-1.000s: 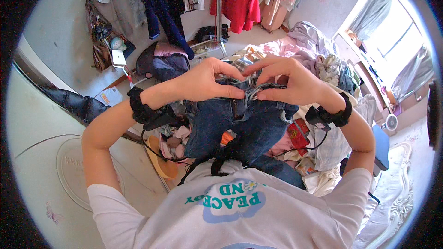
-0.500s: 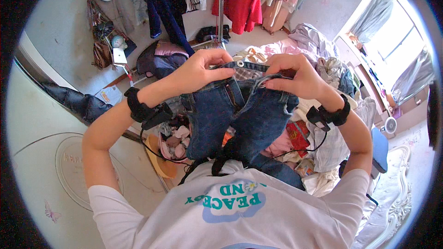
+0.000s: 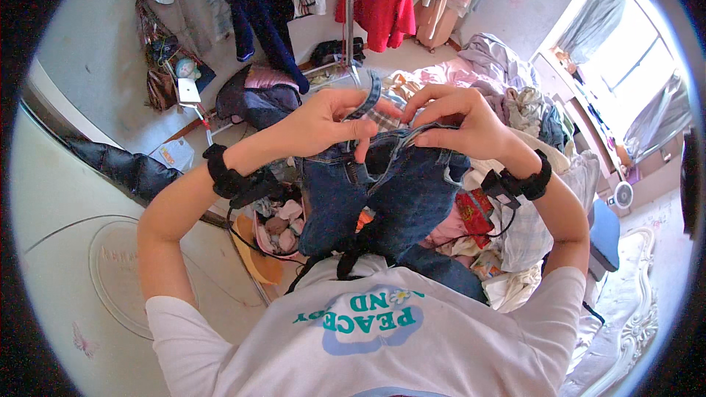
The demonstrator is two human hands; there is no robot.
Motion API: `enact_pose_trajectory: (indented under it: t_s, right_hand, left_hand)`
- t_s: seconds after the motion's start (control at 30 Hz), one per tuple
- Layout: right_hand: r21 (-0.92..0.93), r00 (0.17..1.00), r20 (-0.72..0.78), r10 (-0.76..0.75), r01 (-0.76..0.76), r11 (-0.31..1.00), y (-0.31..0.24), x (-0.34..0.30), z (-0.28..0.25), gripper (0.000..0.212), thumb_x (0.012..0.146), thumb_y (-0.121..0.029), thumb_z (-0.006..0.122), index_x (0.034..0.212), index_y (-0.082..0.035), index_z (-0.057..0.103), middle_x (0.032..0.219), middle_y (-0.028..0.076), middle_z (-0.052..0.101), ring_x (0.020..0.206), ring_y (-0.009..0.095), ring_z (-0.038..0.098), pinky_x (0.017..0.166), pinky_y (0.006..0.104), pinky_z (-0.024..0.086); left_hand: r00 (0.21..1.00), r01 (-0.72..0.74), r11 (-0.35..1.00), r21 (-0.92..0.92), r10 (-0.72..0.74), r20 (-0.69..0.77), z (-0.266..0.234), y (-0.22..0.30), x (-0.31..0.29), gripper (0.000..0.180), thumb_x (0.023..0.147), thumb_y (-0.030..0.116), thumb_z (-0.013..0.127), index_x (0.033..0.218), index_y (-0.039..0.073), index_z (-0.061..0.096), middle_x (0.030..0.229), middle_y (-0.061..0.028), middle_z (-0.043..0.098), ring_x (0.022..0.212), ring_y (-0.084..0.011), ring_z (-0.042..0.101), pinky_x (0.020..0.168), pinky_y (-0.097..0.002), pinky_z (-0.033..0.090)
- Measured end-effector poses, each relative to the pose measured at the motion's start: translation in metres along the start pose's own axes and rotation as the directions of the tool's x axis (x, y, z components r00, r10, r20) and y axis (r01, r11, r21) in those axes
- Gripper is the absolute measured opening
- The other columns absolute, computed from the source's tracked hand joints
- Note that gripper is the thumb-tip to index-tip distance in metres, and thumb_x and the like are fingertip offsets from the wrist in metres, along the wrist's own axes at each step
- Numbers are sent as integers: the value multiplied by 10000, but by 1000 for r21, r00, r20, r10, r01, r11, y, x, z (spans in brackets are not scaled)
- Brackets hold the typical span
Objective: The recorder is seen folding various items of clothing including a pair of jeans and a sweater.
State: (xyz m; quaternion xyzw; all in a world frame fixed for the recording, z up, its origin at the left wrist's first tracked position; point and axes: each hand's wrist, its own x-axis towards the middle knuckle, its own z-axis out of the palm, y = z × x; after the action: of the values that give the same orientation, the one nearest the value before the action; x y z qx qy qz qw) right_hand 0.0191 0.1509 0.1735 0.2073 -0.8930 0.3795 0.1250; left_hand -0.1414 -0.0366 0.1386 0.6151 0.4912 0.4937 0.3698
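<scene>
A pair of dark blue jeans (image 3: 412, 198) hangs in front of my chest, its waist uppermost and its front fly undone. My right hand (image 3: 467, 123) is closed on the waistband at the right, thumb below and fingers curled over the top. My left hand (image 3: 334, 121) is closed at the left side of the waist, its fingers partly hidden behind the denim. A loose end of the waistband (image 3: 376, 94) sticks up in a curve beside my left fingers. The fingertips of both hands come close together above the opened fly.
Heaped clothes (image 3: 515, 103) spread beyond and to the right of the jeans. A pink-rimmed container of small garments (image 3: 283, 224) sits at the left. Garments hang on a metal rack (image 3: 349, 22) at the back. A blue-grey seat (image 3: 604, 235) stands at the right.
The waistband end that stretched level between my hands now stands up by my left fingers. My left hand has shifted slightly down and turned; my right hand has closed in a little.
</scene>
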Motion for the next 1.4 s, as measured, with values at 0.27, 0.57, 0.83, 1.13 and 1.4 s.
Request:
enact_pose_trajectory:
  t_s: [0.27,0.57,0.83,1.13,1.4]
  right_hand:
    - [9,998,-66,-2,3,1000,-1,-3,3,176,681,-81,744,839,-39,680,1151,133,578,977,225,579,825,327,447]
    - [170,996,78,48,-60,984,-3,-6,8,119,729,-39,700,834,-4,659,969,90,655,909,204,608,814,310,466]
    - [223,975,100,196,-214,951,4,-11,8,151,739,-60,712,875,-13,664,902,66,662,827,126,610,759,266,475]
    - [377,959,102,266,-285,881,2,-11,13,220,754,-25,707,926,-6,571,884,56,643,835,104,606,746,236,482]
    - [446,949,125,289,-314,838,3,-13,18,236,756,-24,702,920,-31,532,846,27,633,817,88,608,710,213,474]
  left_hand:
    - [1000,10,996,92,-11,12,3,-5,3,414,981,366,320,888,23,532,712,-34,562,572,-134,586,640,-266,461]
    - [874,-177,895,410,-49,484,-2,-10,7,246,926,241,445,890,29,564,777,-58,559,767,-169,558,666,-295,434]
    - [961,-109,926,361,5,276,3,-3,14,141,894,99,495,948,-2,578,707,-87,591,638,-152,582,606,-282,459]
    - [959,-17,957,289,-66,277,10,-4,15,144,871,76,510,942,-12,599,719,-51,606,597,-107,547,565,-252,441]
    - [929,34,966,254,-124,348,9,5,16,139,855,98,526,883,-18,599,673,-47,604,574,-97,543,552,-246,449]
